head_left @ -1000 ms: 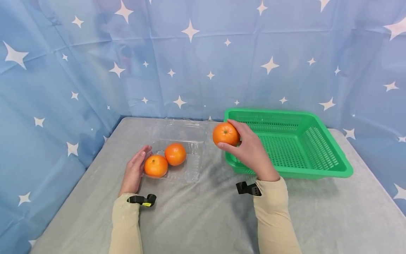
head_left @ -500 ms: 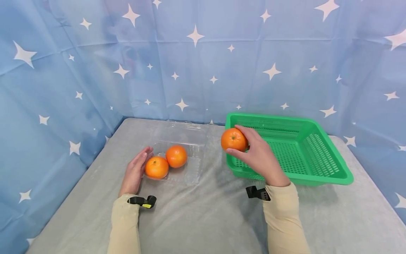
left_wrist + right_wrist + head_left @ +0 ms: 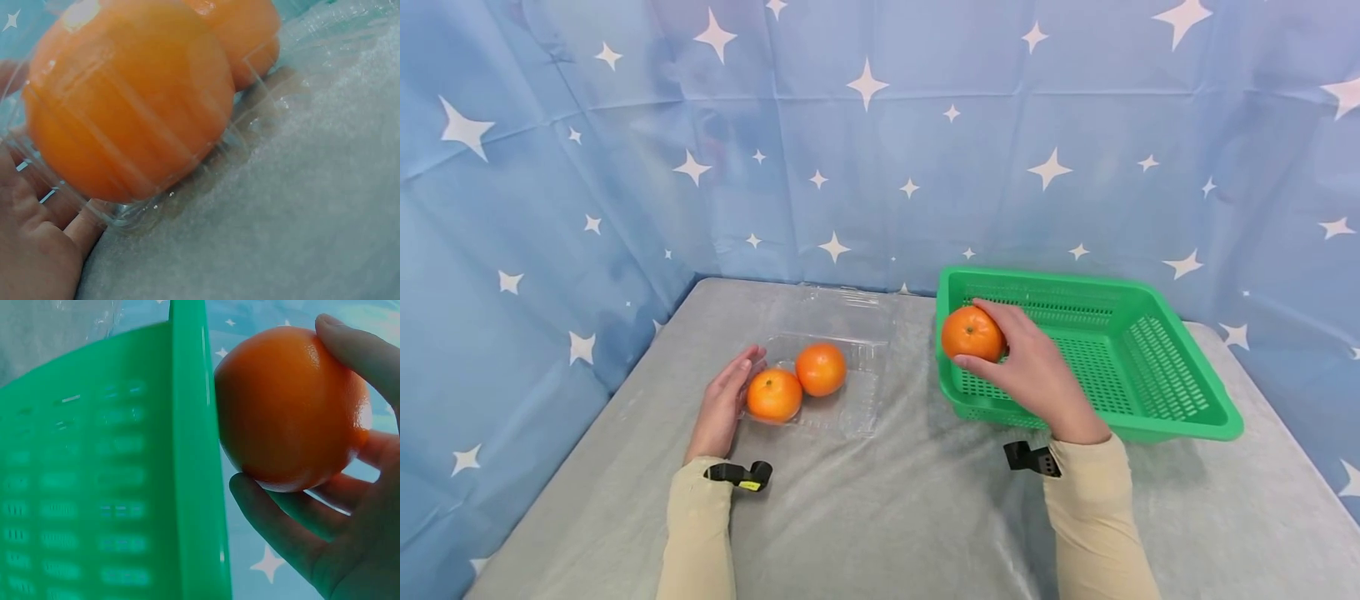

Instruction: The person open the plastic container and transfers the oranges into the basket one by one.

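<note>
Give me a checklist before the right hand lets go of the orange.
1. Grip: ok, right hand has thumb and fingers round the orange.
2. Basket upright, open side up: ok.
3. Orange down on basket floor: not ok, held up at the left end.
4. Orange clear of rim: cannot tell, they overlap in the right wrist view.
5. Other two oranges inside box: ok.
6. Left hand at box: ok, beside its left wall.
</note>
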A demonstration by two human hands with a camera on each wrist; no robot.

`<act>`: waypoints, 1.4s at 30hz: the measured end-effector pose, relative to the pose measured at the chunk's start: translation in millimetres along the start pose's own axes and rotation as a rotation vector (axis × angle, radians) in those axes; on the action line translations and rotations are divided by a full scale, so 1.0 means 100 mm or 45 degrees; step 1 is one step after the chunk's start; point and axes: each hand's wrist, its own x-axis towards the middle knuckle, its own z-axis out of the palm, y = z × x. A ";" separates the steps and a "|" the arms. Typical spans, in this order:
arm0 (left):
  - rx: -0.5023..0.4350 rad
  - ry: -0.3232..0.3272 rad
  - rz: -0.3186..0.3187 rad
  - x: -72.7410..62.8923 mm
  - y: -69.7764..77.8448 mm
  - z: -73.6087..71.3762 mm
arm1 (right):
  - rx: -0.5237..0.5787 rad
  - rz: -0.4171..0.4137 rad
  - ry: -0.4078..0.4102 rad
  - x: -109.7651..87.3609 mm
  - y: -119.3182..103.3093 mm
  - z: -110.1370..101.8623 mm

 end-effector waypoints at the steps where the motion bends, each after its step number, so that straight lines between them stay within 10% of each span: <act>1: 0.001 -0.002 0.000 -0.02 0.02 0.01 | -0.002 0.002 0.005 0.00 0.01 -0.01; 42: 0.012 -0.023 -0.021 -0.11 0.17 0.05 | -0.013 0.163 0.019 -0.06 0.30 -0.20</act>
